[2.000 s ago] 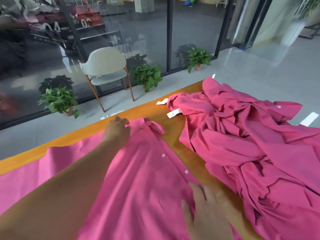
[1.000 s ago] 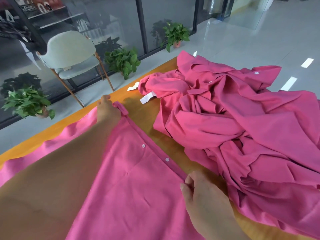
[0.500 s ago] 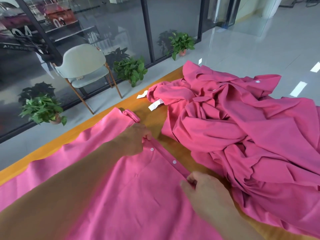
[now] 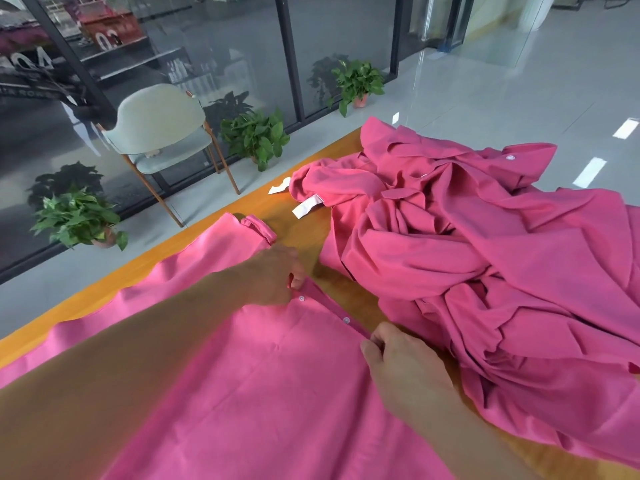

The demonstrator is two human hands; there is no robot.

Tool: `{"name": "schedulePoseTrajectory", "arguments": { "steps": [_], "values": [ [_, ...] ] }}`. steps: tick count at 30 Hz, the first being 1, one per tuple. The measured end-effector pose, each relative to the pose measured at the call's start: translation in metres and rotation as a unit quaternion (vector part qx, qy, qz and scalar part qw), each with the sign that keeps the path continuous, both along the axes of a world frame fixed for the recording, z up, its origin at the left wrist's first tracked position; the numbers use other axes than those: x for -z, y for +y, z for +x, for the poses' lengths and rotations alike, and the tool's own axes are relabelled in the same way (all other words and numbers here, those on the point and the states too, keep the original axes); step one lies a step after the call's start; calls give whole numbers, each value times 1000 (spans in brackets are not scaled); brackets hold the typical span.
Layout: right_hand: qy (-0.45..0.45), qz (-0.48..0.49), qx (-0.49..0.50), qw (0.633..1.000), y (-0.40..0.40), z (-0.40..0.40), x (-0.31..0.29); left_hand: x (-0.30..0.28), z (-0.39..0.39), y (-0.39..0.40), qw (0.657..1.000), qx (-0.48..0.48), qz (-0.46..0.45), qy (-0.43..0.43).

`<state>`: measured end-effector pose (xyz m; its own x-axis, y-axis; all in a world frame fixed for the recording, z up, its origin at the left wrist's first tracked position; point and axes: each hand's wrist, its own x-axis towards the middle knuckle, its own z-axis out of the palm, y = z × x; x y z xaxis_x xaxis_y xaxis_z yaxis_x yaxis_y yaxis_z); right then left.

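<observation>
A pink buttoned shirt (image 4: 277,393) lies spread flat on the orange table (image 4: 304,233), its button strip running diagonally with two white buttons showing. My left hand (image 4: 273,277) pinches the strip just above the upper button (image 4: 301,298). Lower down the same strip, just past the second button (image 4: 346,319), my right hand (image 4: 401,365) pinches the edge. The shirt's collar end (image 4: 258,228) lies beyond my left hand.
A crumpled heap of darker pink garments (image 4: 485,271) with white labels (image 4: 307,206) fills the table's right side. Beyond the far table edge stand a pale chair (image 4: 162,133) and potted plants (image 4: 256,136) before a glass wall.
My left hand slid from the collar end down the button strip towards the upper button. My right hand went from lying flat to pinching the strip's edge and has stayed there.
</observation>
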<state>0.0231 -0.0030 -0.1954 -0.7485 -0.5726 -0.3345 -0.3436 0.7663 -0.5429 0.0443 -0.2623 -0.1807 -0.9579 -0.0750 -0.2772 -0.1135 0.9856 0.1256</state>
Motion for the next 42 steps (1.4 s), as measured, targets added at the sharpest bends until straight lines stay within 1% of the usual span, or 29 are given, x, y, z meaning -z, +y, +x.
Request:
{"name": "schedulePoseTrajectory", "arguments": {
  "steps": [2,6,7,9,14,18,20,22,24,27,29,31,32,33,35,36,37,39,42],
  "values": [
    [9,-5,0,1000,1,0,0,-2,-1,1,999,-12,36,26],
    [63,-4,8,998,2,-1,7,-2,-5,1,990,-81,94,64],
    [72,1,10,997,1,-1,8,0,-6,3,990,-89,88,61],
    [84,16,10,996,-1,0,10,5,-8,6,994,-91,45,47],
    [104,26,21,994,-1,-4,13,11,-7,11,992,-78,-12,102],
    [94,35,15,995,3,-6,9,21,-6,19,986,-114,-66,103],
    [82,36,16,996,12,-4,2,26,0,28,975,-147,-84,142],
    [63,40,19,997,28,-1,-3,27,10,42,956,-195,-92,199],
    [30,36,20,999,45,0,-6,29,18,62,948,-220,-70,218],
    [8,14,13,1000,63,0,-10,31,30,104,949,-237,21,205],
    [4,3,2,1000,70,0,-16,30,38,130,938,-244,69,235],
    [-9,4,-15,1000,80,1,-21,29,44,152,930,-245,87,261],
    [-14,16,-29,999,86,2,-23,30,47,162,931,-242,93,258],
    [-17,34,-47,998,94,3,-25,32,50,172,937,-236,98,237],
    [-28,69,-84,994,113,4,-28,38,54,189,955,-232,81,168],
    [-31,81,-96,992,123,5,-28,43,56,193,958,-237,64,150],
    [-27,89,-101,991,135,6,-28,45,58,197,958,-240,51,151],
    [3,85,-81,993,156,6,-25,46,61,203,955,-247,39,161],
    [41,88,-57,994,182,12,-20,43,61,211,954,-263,32,143]
  ]
}}
